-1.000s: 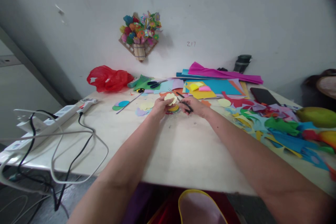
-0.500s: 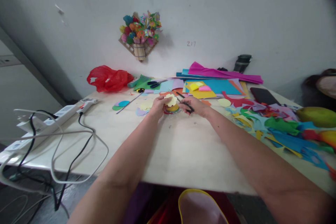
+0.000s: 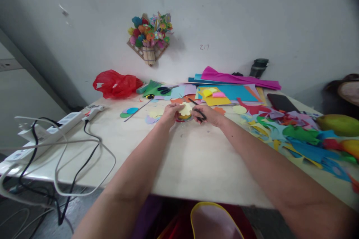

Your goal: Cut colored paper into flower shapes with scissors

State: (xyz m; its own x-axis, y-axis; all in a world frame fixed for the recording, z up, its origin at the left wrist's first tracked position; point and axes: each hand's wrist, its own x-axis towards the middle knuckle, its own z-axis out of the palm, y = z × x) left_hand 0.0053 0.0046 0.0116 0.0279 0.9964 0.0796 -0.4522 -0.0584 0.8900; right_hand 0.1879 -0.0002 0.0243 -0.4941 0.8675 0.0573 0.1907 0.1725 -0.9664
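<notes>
My left hand [image 3: 169, 114] pinches the left edge of a pale yellow paper flower [image 3: 185, 109] with a scalloped outline. My right hand [image 3: 209, 115] is closed around black-handled scissors [image 3: 200, 115], whose blades point up and to the left, close by the flower's right side. Both hands are held over the middle of the table. Beneath the flower, a small round roll or dish [image 3: 185, 118] with coloured edges is mostly hidden. An orange paper flower [image 3: 219, 110] lies just beyond my right hand.
Paper scraps [image 3: 280, 130] spread over the table's right side near a dark phone [image 3: 283, 102]. Coloured sheets [image 3: 235, 93] and a second pair of scissors [image 3: 165, 90] lie at the back. A red plastic bag [image 3: 116, 84] sits back left; a power strip [image 3: 47, 132] with trailing cables is left.
The pale yellow flower has shifted slightly right and down in my left hand, nearer the right hand. The scissors have turned a little, and both hands are closer together.
</notes>
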